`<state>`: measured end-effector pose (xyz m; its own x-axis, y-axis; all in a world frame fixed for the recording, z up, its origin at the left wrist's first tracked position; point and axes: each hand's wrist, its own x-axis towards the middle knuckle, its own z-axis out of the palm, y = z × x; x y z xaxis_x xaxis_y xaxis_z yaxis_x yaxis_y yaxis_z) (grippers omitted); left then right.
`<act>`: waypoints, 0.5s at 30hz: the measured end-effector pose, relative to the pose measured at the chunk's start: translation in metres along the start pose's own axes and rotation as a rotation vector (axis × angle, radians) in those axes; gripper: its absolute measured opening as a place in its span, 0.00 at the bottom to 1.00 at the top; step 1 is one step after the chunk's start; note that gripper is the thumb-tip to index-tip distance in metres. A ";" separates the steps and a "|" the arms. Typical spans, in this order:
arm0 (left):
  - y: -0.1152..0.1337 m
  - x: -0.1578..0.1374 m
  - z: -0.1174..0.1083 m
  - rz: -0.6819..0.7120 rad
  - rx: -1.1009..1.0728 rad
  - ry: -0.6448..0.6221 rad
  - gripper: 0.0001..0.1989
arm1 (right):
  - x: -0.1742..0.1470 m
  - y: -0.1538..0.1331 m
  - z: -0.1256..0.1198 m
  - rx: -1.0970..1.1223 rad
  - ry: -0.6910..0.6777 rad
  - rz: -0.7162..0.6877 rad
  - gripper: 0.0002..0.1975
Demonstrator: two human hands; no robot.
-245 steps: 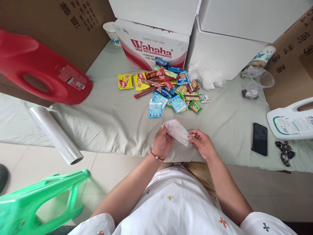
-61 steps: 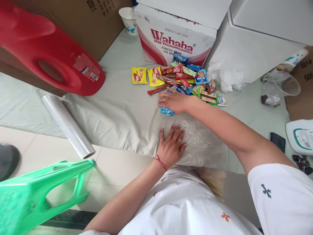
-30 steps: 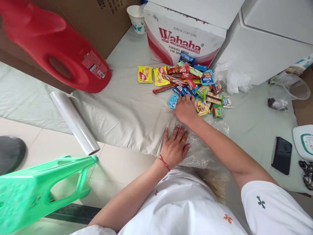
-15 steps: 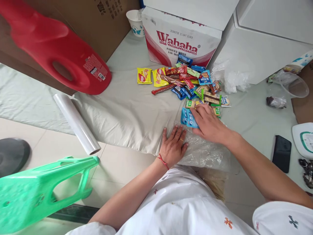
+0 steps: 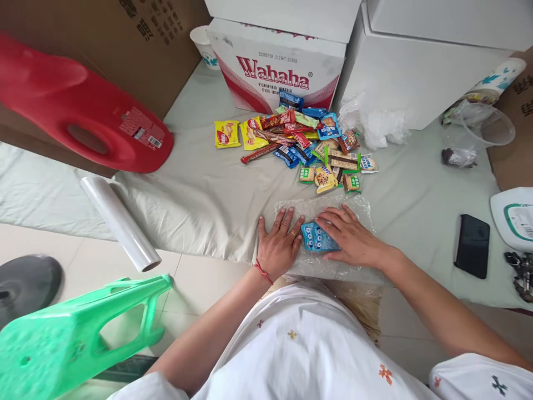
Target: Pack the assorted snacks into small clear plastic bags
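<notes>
My left hand (image 5: 278, 244) lies flat with its fingers spread, on the left edge of a sheet of clear plastic film (image 5: 353, 269) at the table's front edge. Small blue snack packets (image 5: 317, 238) rest on the film just right of its fingertips. My right hand (image 5: 347, 236) is over their right end, thumb at the near edge and index finger at the far edge, gripping them. Its other fingers stretch across the film, and the palm hides part of the packets. Beyond both hands lies a pile of wrapped snacks (image 5: 300, 136).
A roll of plastic film (image 5: 120, 224) lies at the left, near a red jug (image 5: 125, 122) and a green stool (image 5: 83, 328). White boxes (image 5: 275, 66) back the table. Crumpled plastic (image 5: 375, 122), a plastic cup (image 5: 487, 125), a phone (image 5: 472, 246) and keys (image 5: 520, 272) are at the right.
My right hand has brought the blue packets from beside the snack pile down onto the film, next to my left hand. The left hand stays flat. The view has shifted slightly.
</notes>
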<state>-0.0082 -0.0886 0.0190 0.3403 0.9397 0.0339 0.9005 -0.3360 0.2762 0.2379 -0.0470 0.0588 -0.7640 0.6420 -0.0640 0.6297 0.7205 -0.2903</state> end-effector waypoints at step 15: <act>0.002 0.001 0.000 0.007 0.039 -0.006 0.26 | 0.015 -0.013 0.007 0.006 -0.004 -0.103 0.35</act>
<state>-0.0062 -0.0887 0.0193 0.3480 0.9370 0.0293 0.9080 -0.3446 0.2383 0.2176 -0.0485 0.0550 -0.8253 0.5634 -0.0374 0.5468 0.7810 -0.3016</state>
